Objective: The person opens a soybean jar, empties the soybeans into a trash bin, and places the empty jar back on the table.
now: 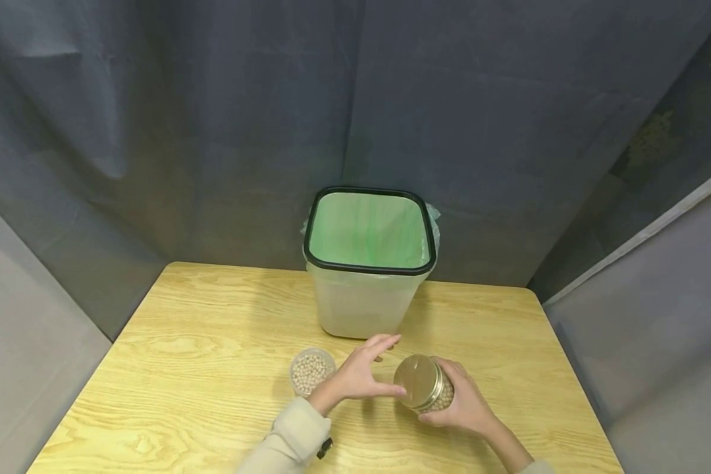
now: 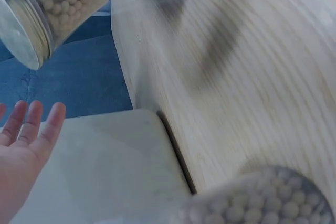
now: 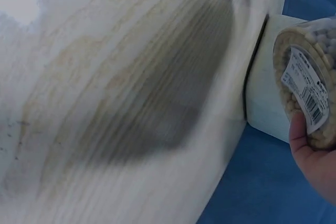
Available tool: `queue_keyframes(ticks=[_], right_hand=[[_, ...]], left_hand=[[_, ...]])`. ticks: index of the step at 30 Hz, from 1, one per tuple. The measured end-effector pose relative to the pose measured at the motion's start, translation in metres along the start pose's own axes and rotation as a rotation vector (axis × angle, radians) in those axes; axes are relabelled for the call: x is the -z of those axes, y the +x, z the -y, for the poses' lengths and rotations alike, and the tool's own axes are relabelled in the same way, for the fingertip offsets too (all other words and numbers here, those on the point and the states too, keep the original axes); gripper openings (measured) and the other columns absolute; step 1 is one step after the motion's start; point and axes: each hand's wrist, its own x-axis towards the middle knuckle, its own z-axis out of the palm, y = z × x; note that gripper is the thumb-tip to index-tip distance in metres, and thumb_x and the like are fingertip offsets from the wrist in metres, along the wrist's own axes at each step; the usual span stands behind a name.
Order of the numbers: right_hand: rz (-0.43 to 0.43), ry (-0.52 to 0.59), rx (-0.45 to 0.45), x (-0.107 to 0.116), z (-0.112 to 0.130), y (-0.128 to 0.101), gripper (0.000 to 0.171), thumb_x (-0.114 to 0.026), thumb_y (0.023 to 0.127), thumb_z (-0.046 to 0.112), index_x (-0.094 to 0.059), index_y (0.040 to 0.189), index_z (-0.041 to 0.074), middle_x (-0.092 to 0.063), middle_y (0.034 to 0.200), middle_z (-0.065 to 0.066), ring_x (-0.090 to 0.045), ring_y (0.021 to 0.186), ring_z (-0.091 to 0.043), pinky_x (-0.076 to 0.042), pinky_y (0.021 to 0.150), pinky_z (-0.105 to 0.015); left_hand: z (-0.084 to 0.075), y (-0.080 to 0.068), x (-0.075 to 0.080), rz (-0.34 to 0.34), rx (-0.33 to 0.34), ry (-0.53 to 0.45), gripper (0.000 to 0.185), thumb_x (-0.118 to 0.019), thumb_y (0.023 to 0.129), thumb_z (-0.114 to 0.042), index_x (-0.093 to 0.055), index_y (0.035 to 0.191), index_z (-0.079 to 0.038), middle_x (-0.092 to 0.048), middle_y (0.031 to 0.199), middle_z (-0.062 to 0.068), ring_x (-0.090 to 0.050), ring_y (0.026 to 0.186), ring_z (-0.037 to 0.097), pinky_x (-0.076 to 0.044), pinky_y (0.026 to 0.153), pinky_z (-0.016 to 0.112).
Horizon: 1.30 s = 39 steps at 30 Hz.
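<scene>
Gripping lidded jar (image 1: 424, 385) with right fingers (image 1: 451, 368), left fingers (image 1: 384, 343) spread wide, bin (image 1: 358, 304) behind, tub (image 1: 312, 350) at left

Bin (image 1: 361, 303) blocking ahead, tub (image 1: 311, 351) at left, free tabletop (image 1: 533, 382) right of right hand (image 1: 462, 403)

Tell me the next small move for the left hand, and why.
Most likely, the left hand should close its fingers around the gold lid, ready to twist it. The lid is on the clear jar, which the right hand grips tilted and off the table, while the left hand is open close beside the lid.
</scene>
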Motion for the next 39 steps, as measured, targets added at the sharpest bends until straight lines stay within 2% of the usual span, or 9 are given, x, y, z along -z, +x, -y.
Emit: queue_keyframes(ticks=[3,7,11,15,19,23,26,30,39], right_hand=[[-0.006,-0.049,0.021,0.001,0.004,0.002,0.094,-0.089,0.044,0.029,-0.048,0.125,0.006,-0.055,0.112,-0.005,-0.048,0.099,-0.021,-0.047,0.076,-0.049],[-0.014,-0.108,0.041,0.001,0.008,0.003,0.094,-0.089,0.044,0.032,-0.049,0.124,0.004,-0.056,0.11,-0.004,-0.048,0.099,-0.02,-0.047,0.077,-0.05],[-0.006,-0.138,0.045,0.002,0.012,0.006,0.092,-0.087,0.047,0.039,-0.049,0.123,0.003,-0.056,0.108,-0.004,-0.048,0.098,-0.021,-0.047,0.076,-0.049],[0.013,-0.16,0.048,0.003,0.016,0.008,0.091,-0.086,0.048,0.043,-0.05,0.121,0.002,-0.056,0.108,-0.004,-0.047,0.099,-0.021,-0.046,0.078,-0.048],[0.027,-0.15,0.062,0.003,0.018,0.009,0.088,-0.087,0.049,0.038,-0.05,0.12,0.0,-0.057,0.109,-0.007,-0.05,0.099,-0.025,-0.047,0.078,-0.047],[0.041,-0.084,0.059,0.002,0.02,0.008,0.089,-0.087,0.053,0.037,-0.046,0.121,-0.001,-0.059,0.108,-0.011,-0.058,0.092,-0.027,-0.051,0.073,-0.039],[0.036,-0.04,0.003,0.001,0.022,0.008,0.089,-0.086,0.053,0.039,-0.045,0.122,0.0,-0.06,0.107,-0.01,-0.061,0.088,-0.024,-0.052,0.07,-0.033],[0.012,-0.022,-0.074,0.001,0.029,0.009,0.089,-0.086,0.052,0.037,-0.046,0.123,0.002,-0.059,0.107,-0.007,-0.059,0.089,-0.02,-0.051,0.07,-0.032],[-0.029,-0.097,-0.081,0.0,0.035,0.011,0.087,-0.086,0.051,0.037,-0.048,0.12,0.0,-0.059,0.105,-0.009,-0.06,0.088,-0.024,-0.052,0.07,-0.035]], left_hand=[[0.0,0.002,-0.004,-0.002,-0.005,-0.09,0.084,-0.081,0.067,-0.026,-0.038,0.137,-0.007,-0.042,0.133,0.009,-0.046,0.113,0.022,-0.045,0.087,0.028],[-0.003,0.003,-0.011,0.012,-0.019,-0.131,0.085,-0.082,0.066,-0.023,-0.038,0.137,-0.006,-0.04,0.135,0.011,-0.044,0.116,0.025,-0.045,0.087,0.028],[-0.005,0.004,-0.017,0.052,-0.043,-0.105,0.09,-0.083,0.064,-0.023,-0.035,0.139,-0.007,-0.035,0.139,0.01,-0.04,0.122,0.023,-0.043,0.09,0.026],[-0.005,0.003,-0.019,0.059,-0.074,-0.058,0.088,-0.083,0.065,-0.025,-0.037,0.138,-0.005,-0.037,0.138,0.009,-0.04,0.121,0.02,-0.04,0.093,0.027],[-0.005,0.003,-0.021,0.02,-0.12,0.026,0.082,-0.082,0.066,-0.028,-0.044,0.133,-0.003,-0.043,0.132,0.007,-0.044,0.118,0.017,-0.038,0.096,0.029],[-0.006,0.006,-0.023,-0.025,-0.163,0.113,0.076,-0.081,0.066,-0.031,-0.048,0.129,-0.002,-0.048,0.125,0.005,-0.047,0.113,0.015,-0.038,0.095,0.026],[-0.009,0.007,-0.023,-0.049,-0.182,0.153,0.074,-0.079,0.067,-0.032,-0.05,0.128,-0.003,-0.049,0.122,0.006,-0.047,0.111,0.016,-0.039,0.093,0.025],[-0.01,0.008,-0.021,-0.07,-0.194,0.191,0.073,-0.075,0.07,-0.037,-0.049,0.13,-0.005,-0.049,0.123,0.007,-0.044,0.111,0.017,-0.04,0.093,0.028],[-0.013,0.007,-0.019,-0.069,-0.112,0.152,0.071,-0.074,0.07,-0.036,-0.05,0.13,-0.005,-0.05,0.123,0.007,-0.045,0.111,0.018,-0.04,0.093,0.03]])
